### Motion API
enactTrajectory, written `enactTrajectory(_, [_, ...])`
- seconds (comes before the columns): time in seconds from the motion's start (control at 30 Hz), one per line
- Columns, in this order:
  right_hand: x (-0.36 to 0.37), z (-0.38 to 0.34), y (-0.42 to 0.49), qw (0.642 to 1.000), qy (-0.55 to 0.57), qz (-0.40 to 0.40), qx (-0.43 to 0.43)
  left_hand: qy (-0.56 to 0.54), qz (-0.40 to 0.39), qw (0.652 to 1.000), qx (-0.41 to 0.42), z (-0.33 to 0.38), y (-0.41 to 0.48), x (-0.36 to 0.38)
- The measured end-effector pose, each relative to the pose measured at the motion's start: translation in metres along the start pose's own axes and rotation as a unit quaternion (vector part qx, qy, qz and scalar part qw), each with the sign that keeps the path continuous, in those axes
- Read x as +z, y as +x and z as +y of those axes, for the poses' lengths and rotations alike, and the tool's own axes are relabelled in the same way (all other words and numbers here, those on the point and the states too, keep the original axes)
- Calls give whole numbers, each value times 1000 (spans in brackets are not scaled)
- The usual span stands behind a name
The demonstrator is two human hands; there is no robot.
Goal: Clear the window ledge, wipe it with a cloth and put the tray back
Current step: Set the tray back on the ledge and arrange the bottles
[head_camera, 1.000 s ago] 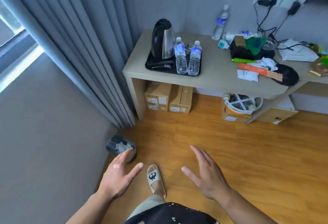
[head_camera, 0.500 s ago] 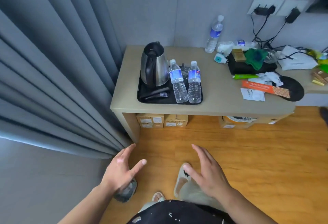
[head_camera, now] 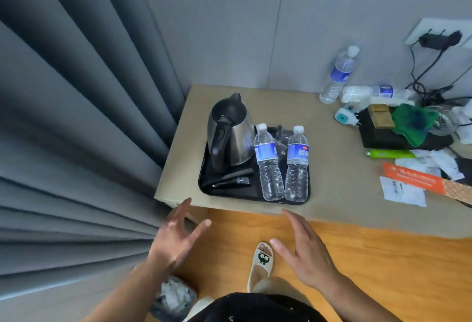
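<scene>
Tray (head_camera: pixel 229 191): black, rectangular, on the near left corner of the table (head_camera: pixel 332 189), its near rim close to the table's front edge; judged handy there for a 2-handed lift.
Kettle (head_camera: pixel 229 135): steel body, black lid and handle, standing upright in the tray's far left part; handle turned toward the near side.
Bottles on tray (head_camera: pixel 268 161): 2 clear water bottles, white caps, blue labels, upright side by side at the tray's right; label characters are there but too blurred to read.
Small items on tray (head_camera: pixel 229 180): dark flat packets lying in the near left part; print unreadable.
Left hand (head_camera: pixel 176 237): empty, fingers spread, fingertips just beside the table's near left corner, not touching the tray.
Right hand (head_camera: pixel 306 252): empty, fingers spread, below the table's front edge, near the tray's right end; the 2 hands are set about a tray's width apart, judged as a reach to take it by both ends.
Curtain (head_camera: pixel 76 117): grey, pleated, hanging at left beside the table; no window ledge is in view.
Loose bottle (head_camera: pixel 337 76): upright at the far wall, blue label, text unreadable.
Orange packet (head_camera: pixel 413 178): lying at the right, pale characters printed, not legible.
Green cloth (head_camera: pixel 411 122): heaped on a dark box at far right; possibly the wiping cloth, uncertain.
Stage: judged at the tray-handling step; which one cannot be told.
</scene>
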State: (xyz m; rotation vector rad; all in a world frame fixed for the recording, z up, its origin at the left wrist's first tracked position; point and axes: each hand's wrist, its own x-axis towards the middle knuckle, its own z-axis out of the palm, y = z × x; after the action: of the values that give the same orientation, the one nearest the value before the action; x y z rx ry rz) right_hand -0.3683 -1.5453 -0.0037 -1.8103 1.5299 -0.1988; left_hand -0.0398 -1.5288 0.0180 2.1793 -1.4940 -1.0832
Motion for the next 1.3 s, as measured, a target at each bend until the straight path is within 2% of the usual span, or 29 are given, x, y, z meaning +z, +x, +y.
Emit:
enactTrajectory(0.13, [-31,18,44,1000,-1,14,7,31,2,999,-12,21,47,-2])
enactTrajectory(0.27, [-55,36,68,997,13,71,21,57,10,998,-27,28,90,-7])
enactTrajectory(0.47, [-67,37,100,990,36,122,63,133,-32,990,-23,30,144,-8])
enactTrajectory(0.67, [-54,40,128,986,69,123,92,46,-41,998,23,18,176,7])
enactTrajectory(0.83, [-42,40,138,976,143,134,95,21,0,999,45,16,173,24])
enactTrajectory(1.07, [-32,43,143,964,191,156,104,22,70,991,110,-4,180,48])
enactTrajectory(1.3, [-17,48,146,954,221,173,107,-33,144,980,135,2,181,66])
